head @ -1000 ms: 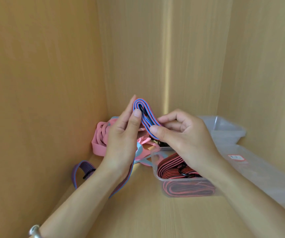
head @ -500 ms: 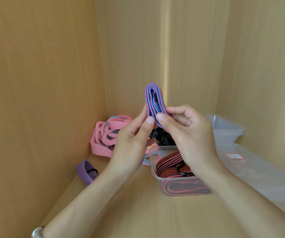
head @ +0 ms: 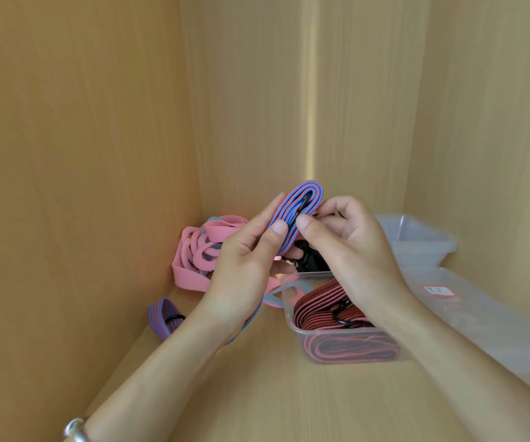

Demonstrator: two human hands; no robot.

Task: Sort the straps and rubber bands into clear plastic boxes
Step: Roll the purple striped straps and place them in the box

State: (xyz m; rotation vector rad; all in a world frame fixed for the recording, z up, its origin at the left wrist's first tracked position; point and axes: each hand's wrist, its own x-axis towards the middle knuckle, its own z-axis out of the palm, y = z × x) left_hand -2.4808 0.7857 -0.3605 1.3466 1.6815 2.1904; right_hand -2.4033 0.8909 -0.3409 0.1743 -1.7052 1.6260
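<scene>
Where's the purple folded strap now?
Head view, lower left: the purple strap lies on the shelf floor by the left wall, in front of the pink bands, below-left of the left hand.

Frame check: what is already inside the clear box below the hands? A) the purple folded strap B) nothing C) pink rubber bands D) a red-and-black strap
D: the red-and-black strap lies coiled in the clear box, while the left hand and right hand pinch a blue-and-pink strap outside it.
</scene>
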